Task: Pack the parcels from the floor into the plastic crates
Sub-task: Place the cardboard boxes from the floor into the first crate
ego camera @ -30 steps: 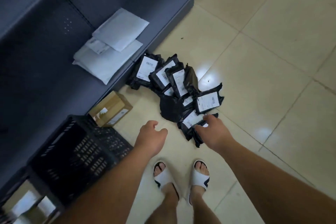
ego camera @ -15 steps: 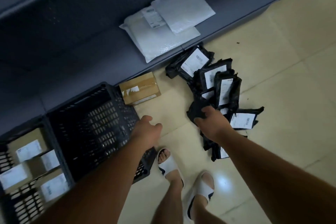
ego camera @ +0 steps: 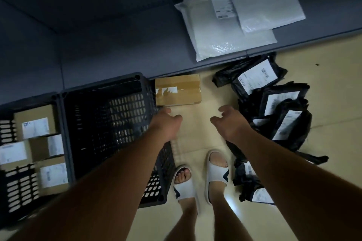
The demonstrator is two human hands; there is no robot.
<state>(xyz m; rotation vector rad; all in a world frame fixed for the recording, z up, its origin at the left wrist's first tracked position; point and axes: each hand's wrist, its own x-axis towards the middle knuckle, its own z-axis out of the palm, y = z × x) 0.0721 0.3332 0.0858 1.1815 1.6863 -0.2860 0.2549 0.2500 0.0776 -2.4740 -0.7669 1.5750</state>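
Hands: left [ego camera: 166, 123], right [ego camera: 228, 123], both empty, fingers loosely curled, above floor.

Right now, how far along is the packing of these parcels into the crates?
Done: the left crate already holds several labelled cardboard boxes. In hand: nothing; the left hand and right hand reach, holding nothing, toward the brown box on the floor. Left: that box, the pile of black mailer bags on the floor, and the near crate, which looks empty.
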